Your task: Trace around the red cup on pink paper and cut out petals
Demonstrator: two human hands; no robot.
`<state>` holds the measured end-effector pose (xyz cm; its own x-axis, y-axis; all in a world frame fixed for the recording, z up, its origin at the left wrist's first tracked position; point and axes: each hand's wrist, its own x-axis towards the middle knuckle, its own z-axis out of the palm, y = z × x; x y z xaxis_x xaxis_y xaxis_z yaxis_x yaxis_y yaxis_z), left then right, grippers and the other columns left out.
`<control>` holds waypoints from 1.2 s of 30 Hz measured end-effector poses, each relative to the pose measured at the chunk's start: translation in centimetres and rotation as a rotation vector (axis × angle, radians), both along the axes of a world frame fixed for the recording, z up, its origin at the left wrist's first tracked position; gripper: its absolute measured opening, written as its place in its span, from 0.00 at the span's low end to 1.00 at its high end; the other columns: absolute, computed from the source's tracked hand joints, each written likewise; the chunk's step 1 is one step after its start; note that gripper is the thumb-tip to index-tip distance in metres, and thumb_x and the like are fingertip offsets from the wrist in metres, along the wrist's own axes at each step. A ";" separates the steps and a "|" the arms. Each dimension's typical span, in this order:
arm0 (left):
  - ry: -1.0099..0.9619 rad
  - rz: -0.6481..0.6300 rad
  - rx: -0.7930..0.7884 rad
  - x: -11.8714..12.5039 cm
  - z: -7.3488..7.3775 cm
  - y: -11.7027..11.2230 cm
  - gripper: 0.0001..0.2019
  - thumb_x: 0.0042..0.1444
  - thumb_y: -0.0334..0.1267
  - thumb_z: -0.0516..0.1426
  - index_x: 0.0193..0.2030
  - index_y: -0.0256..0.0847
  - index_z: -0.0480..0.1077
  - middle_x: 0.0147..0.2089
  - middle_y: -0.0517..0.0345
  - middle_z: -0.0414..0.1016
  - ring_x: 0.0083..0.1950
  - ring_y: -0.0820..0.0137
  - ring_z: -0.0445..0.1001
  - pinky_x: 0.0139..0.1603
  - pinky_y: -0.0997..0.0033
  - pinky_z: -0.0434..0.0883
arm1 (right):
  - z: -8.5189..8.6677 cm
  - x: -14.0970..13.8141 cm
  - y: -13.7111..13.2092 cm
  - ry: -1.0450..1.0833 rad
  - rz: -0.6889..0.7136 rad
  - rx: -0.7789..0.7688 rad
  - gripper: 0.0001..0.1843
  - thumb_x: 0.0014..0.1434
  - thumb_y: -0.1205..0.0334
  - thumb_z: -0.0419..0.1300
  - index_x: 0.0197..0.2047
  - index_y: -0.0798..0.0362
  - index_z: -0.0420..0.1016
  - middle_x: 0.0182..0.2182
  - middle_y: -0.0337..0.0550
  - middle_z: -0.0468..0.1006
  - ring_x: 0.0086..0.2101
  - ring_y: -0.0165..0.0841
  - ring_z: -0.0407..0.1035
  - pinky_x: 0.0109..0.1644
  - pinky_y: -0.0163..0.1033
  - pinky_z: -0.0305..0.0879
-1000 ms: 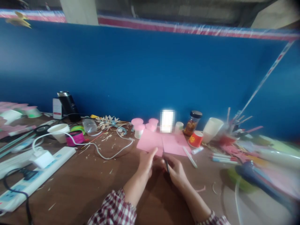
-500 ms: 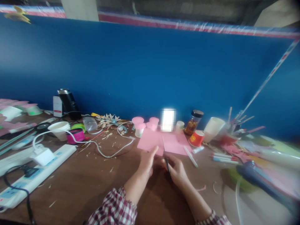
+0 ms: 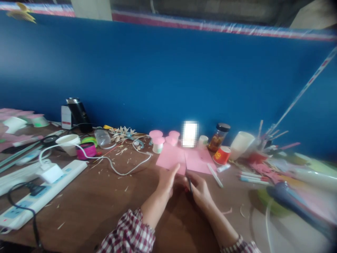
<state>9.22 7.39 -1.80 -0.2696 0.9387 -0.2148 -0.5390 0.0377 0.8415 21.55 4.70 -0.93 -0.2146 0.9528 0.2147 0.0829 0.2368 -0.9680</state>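
A pink sheet of paper [image 3: 172, 157] lies on the brown table [image 3: 105, 200] in front of me. My left hand [image 3: 165, 181] grips its near edge, thumb on top. My right hand [image 3: 200, 189] is closed on a thin dark tool [image 3: 189, 182], scissors or a pen, whose tip meets the paper along a dark line down the sheet's middle. Both wrists come out of checked sleeves at the bottom of the view.
Behind the paper stand small pink-lidded pots [image 3: 158, 140], a brown jar [image 3: 218, 137], a red paper cup [image 3: 222, 155] and a white cup [image 3: 240, 144]. Markers [image 3: 250, 175] and a blue glue gun [image 3: 289, 200] lie right. A power strip [image 3: 39, 193], white cable [image 3: 118, 168] and tape rolls lie left. A blue partition [image 3: 168, 77] backs the table.
The view has drifted slightly, shifting everything a little right and up. Both hands keep the same hold on the paper and the tool.
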 end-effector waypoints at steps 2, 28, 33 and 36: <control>-0.013 0.000 0.002 0.1 0.0 0.0 0.21 0.38 0.41 0.67 0.36 0.27 0.71 0.25 0.53 0.72 0.24 0.68 0.72 0.22 0.70 0.70 | 0.1 0.0 0.0 -0.011 -0.009 0.000 0.19 0.53 0.52 0.61 0.41 0.58 0.76 0.21 0.39 0.72 0.22 0.30 0.64 0.27 0.34 0.64; -0.019 -0.030 0.017 0.6 0.3 -0.6 0.18 0.38 0.41 0.66 0.34 0.31 0.71 0.24 0.55 0.72 0.23 0.70 0.71 0.24 0.70 0.69 | -0.7 0.1 0.5 0.024 -0.009 -0.010 0.17 0.54 0.55 0.61 0.41 0.59 0.75 0.23 0.40 0.73 0.23 0.29 0.64 0.26 0.32 0.62; -0.028 -0.035 0.018 0.7 0.5 -0.5 0.16 0.39 0.41 0.66 0.31 0.32 0.70 0.21 0.57 0.70 0.21 0.70 0.70 0.22 0.70 0.68 | -0.4 0.1 0.3 0.008 -0.024 0.005 0.16 0.53 0.55 0.62 0.40 0.59 0.76 0.20 0.38 0.70 0.22 0.28 0.63 0.26 0.32 0.61; -0.045 -0.046 0.010 0.7 0.6 -0.6 0.16 0.38 0.41 0.66 0.31 0.32 0.70 0.21 0.57 0.70 0.20 0.70 0.70 0.21 0.70 0.68 | -0.4 0.1 0.3 0.011 -0.017 0.012 0.16 0.54 0.55 0.61 0.40 0.59 0.76 0.20 0.38 0.71 0.22 0.28 0.63 0.26 0.32 0.60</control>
<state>9.96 6.83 -1.18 -0.2161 0.9521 -0.2164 -0.5745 0.0552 0.8166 21.68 5.02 -1.29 -0.1955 0.9536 0.2289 0.0761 0.2474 -0.9659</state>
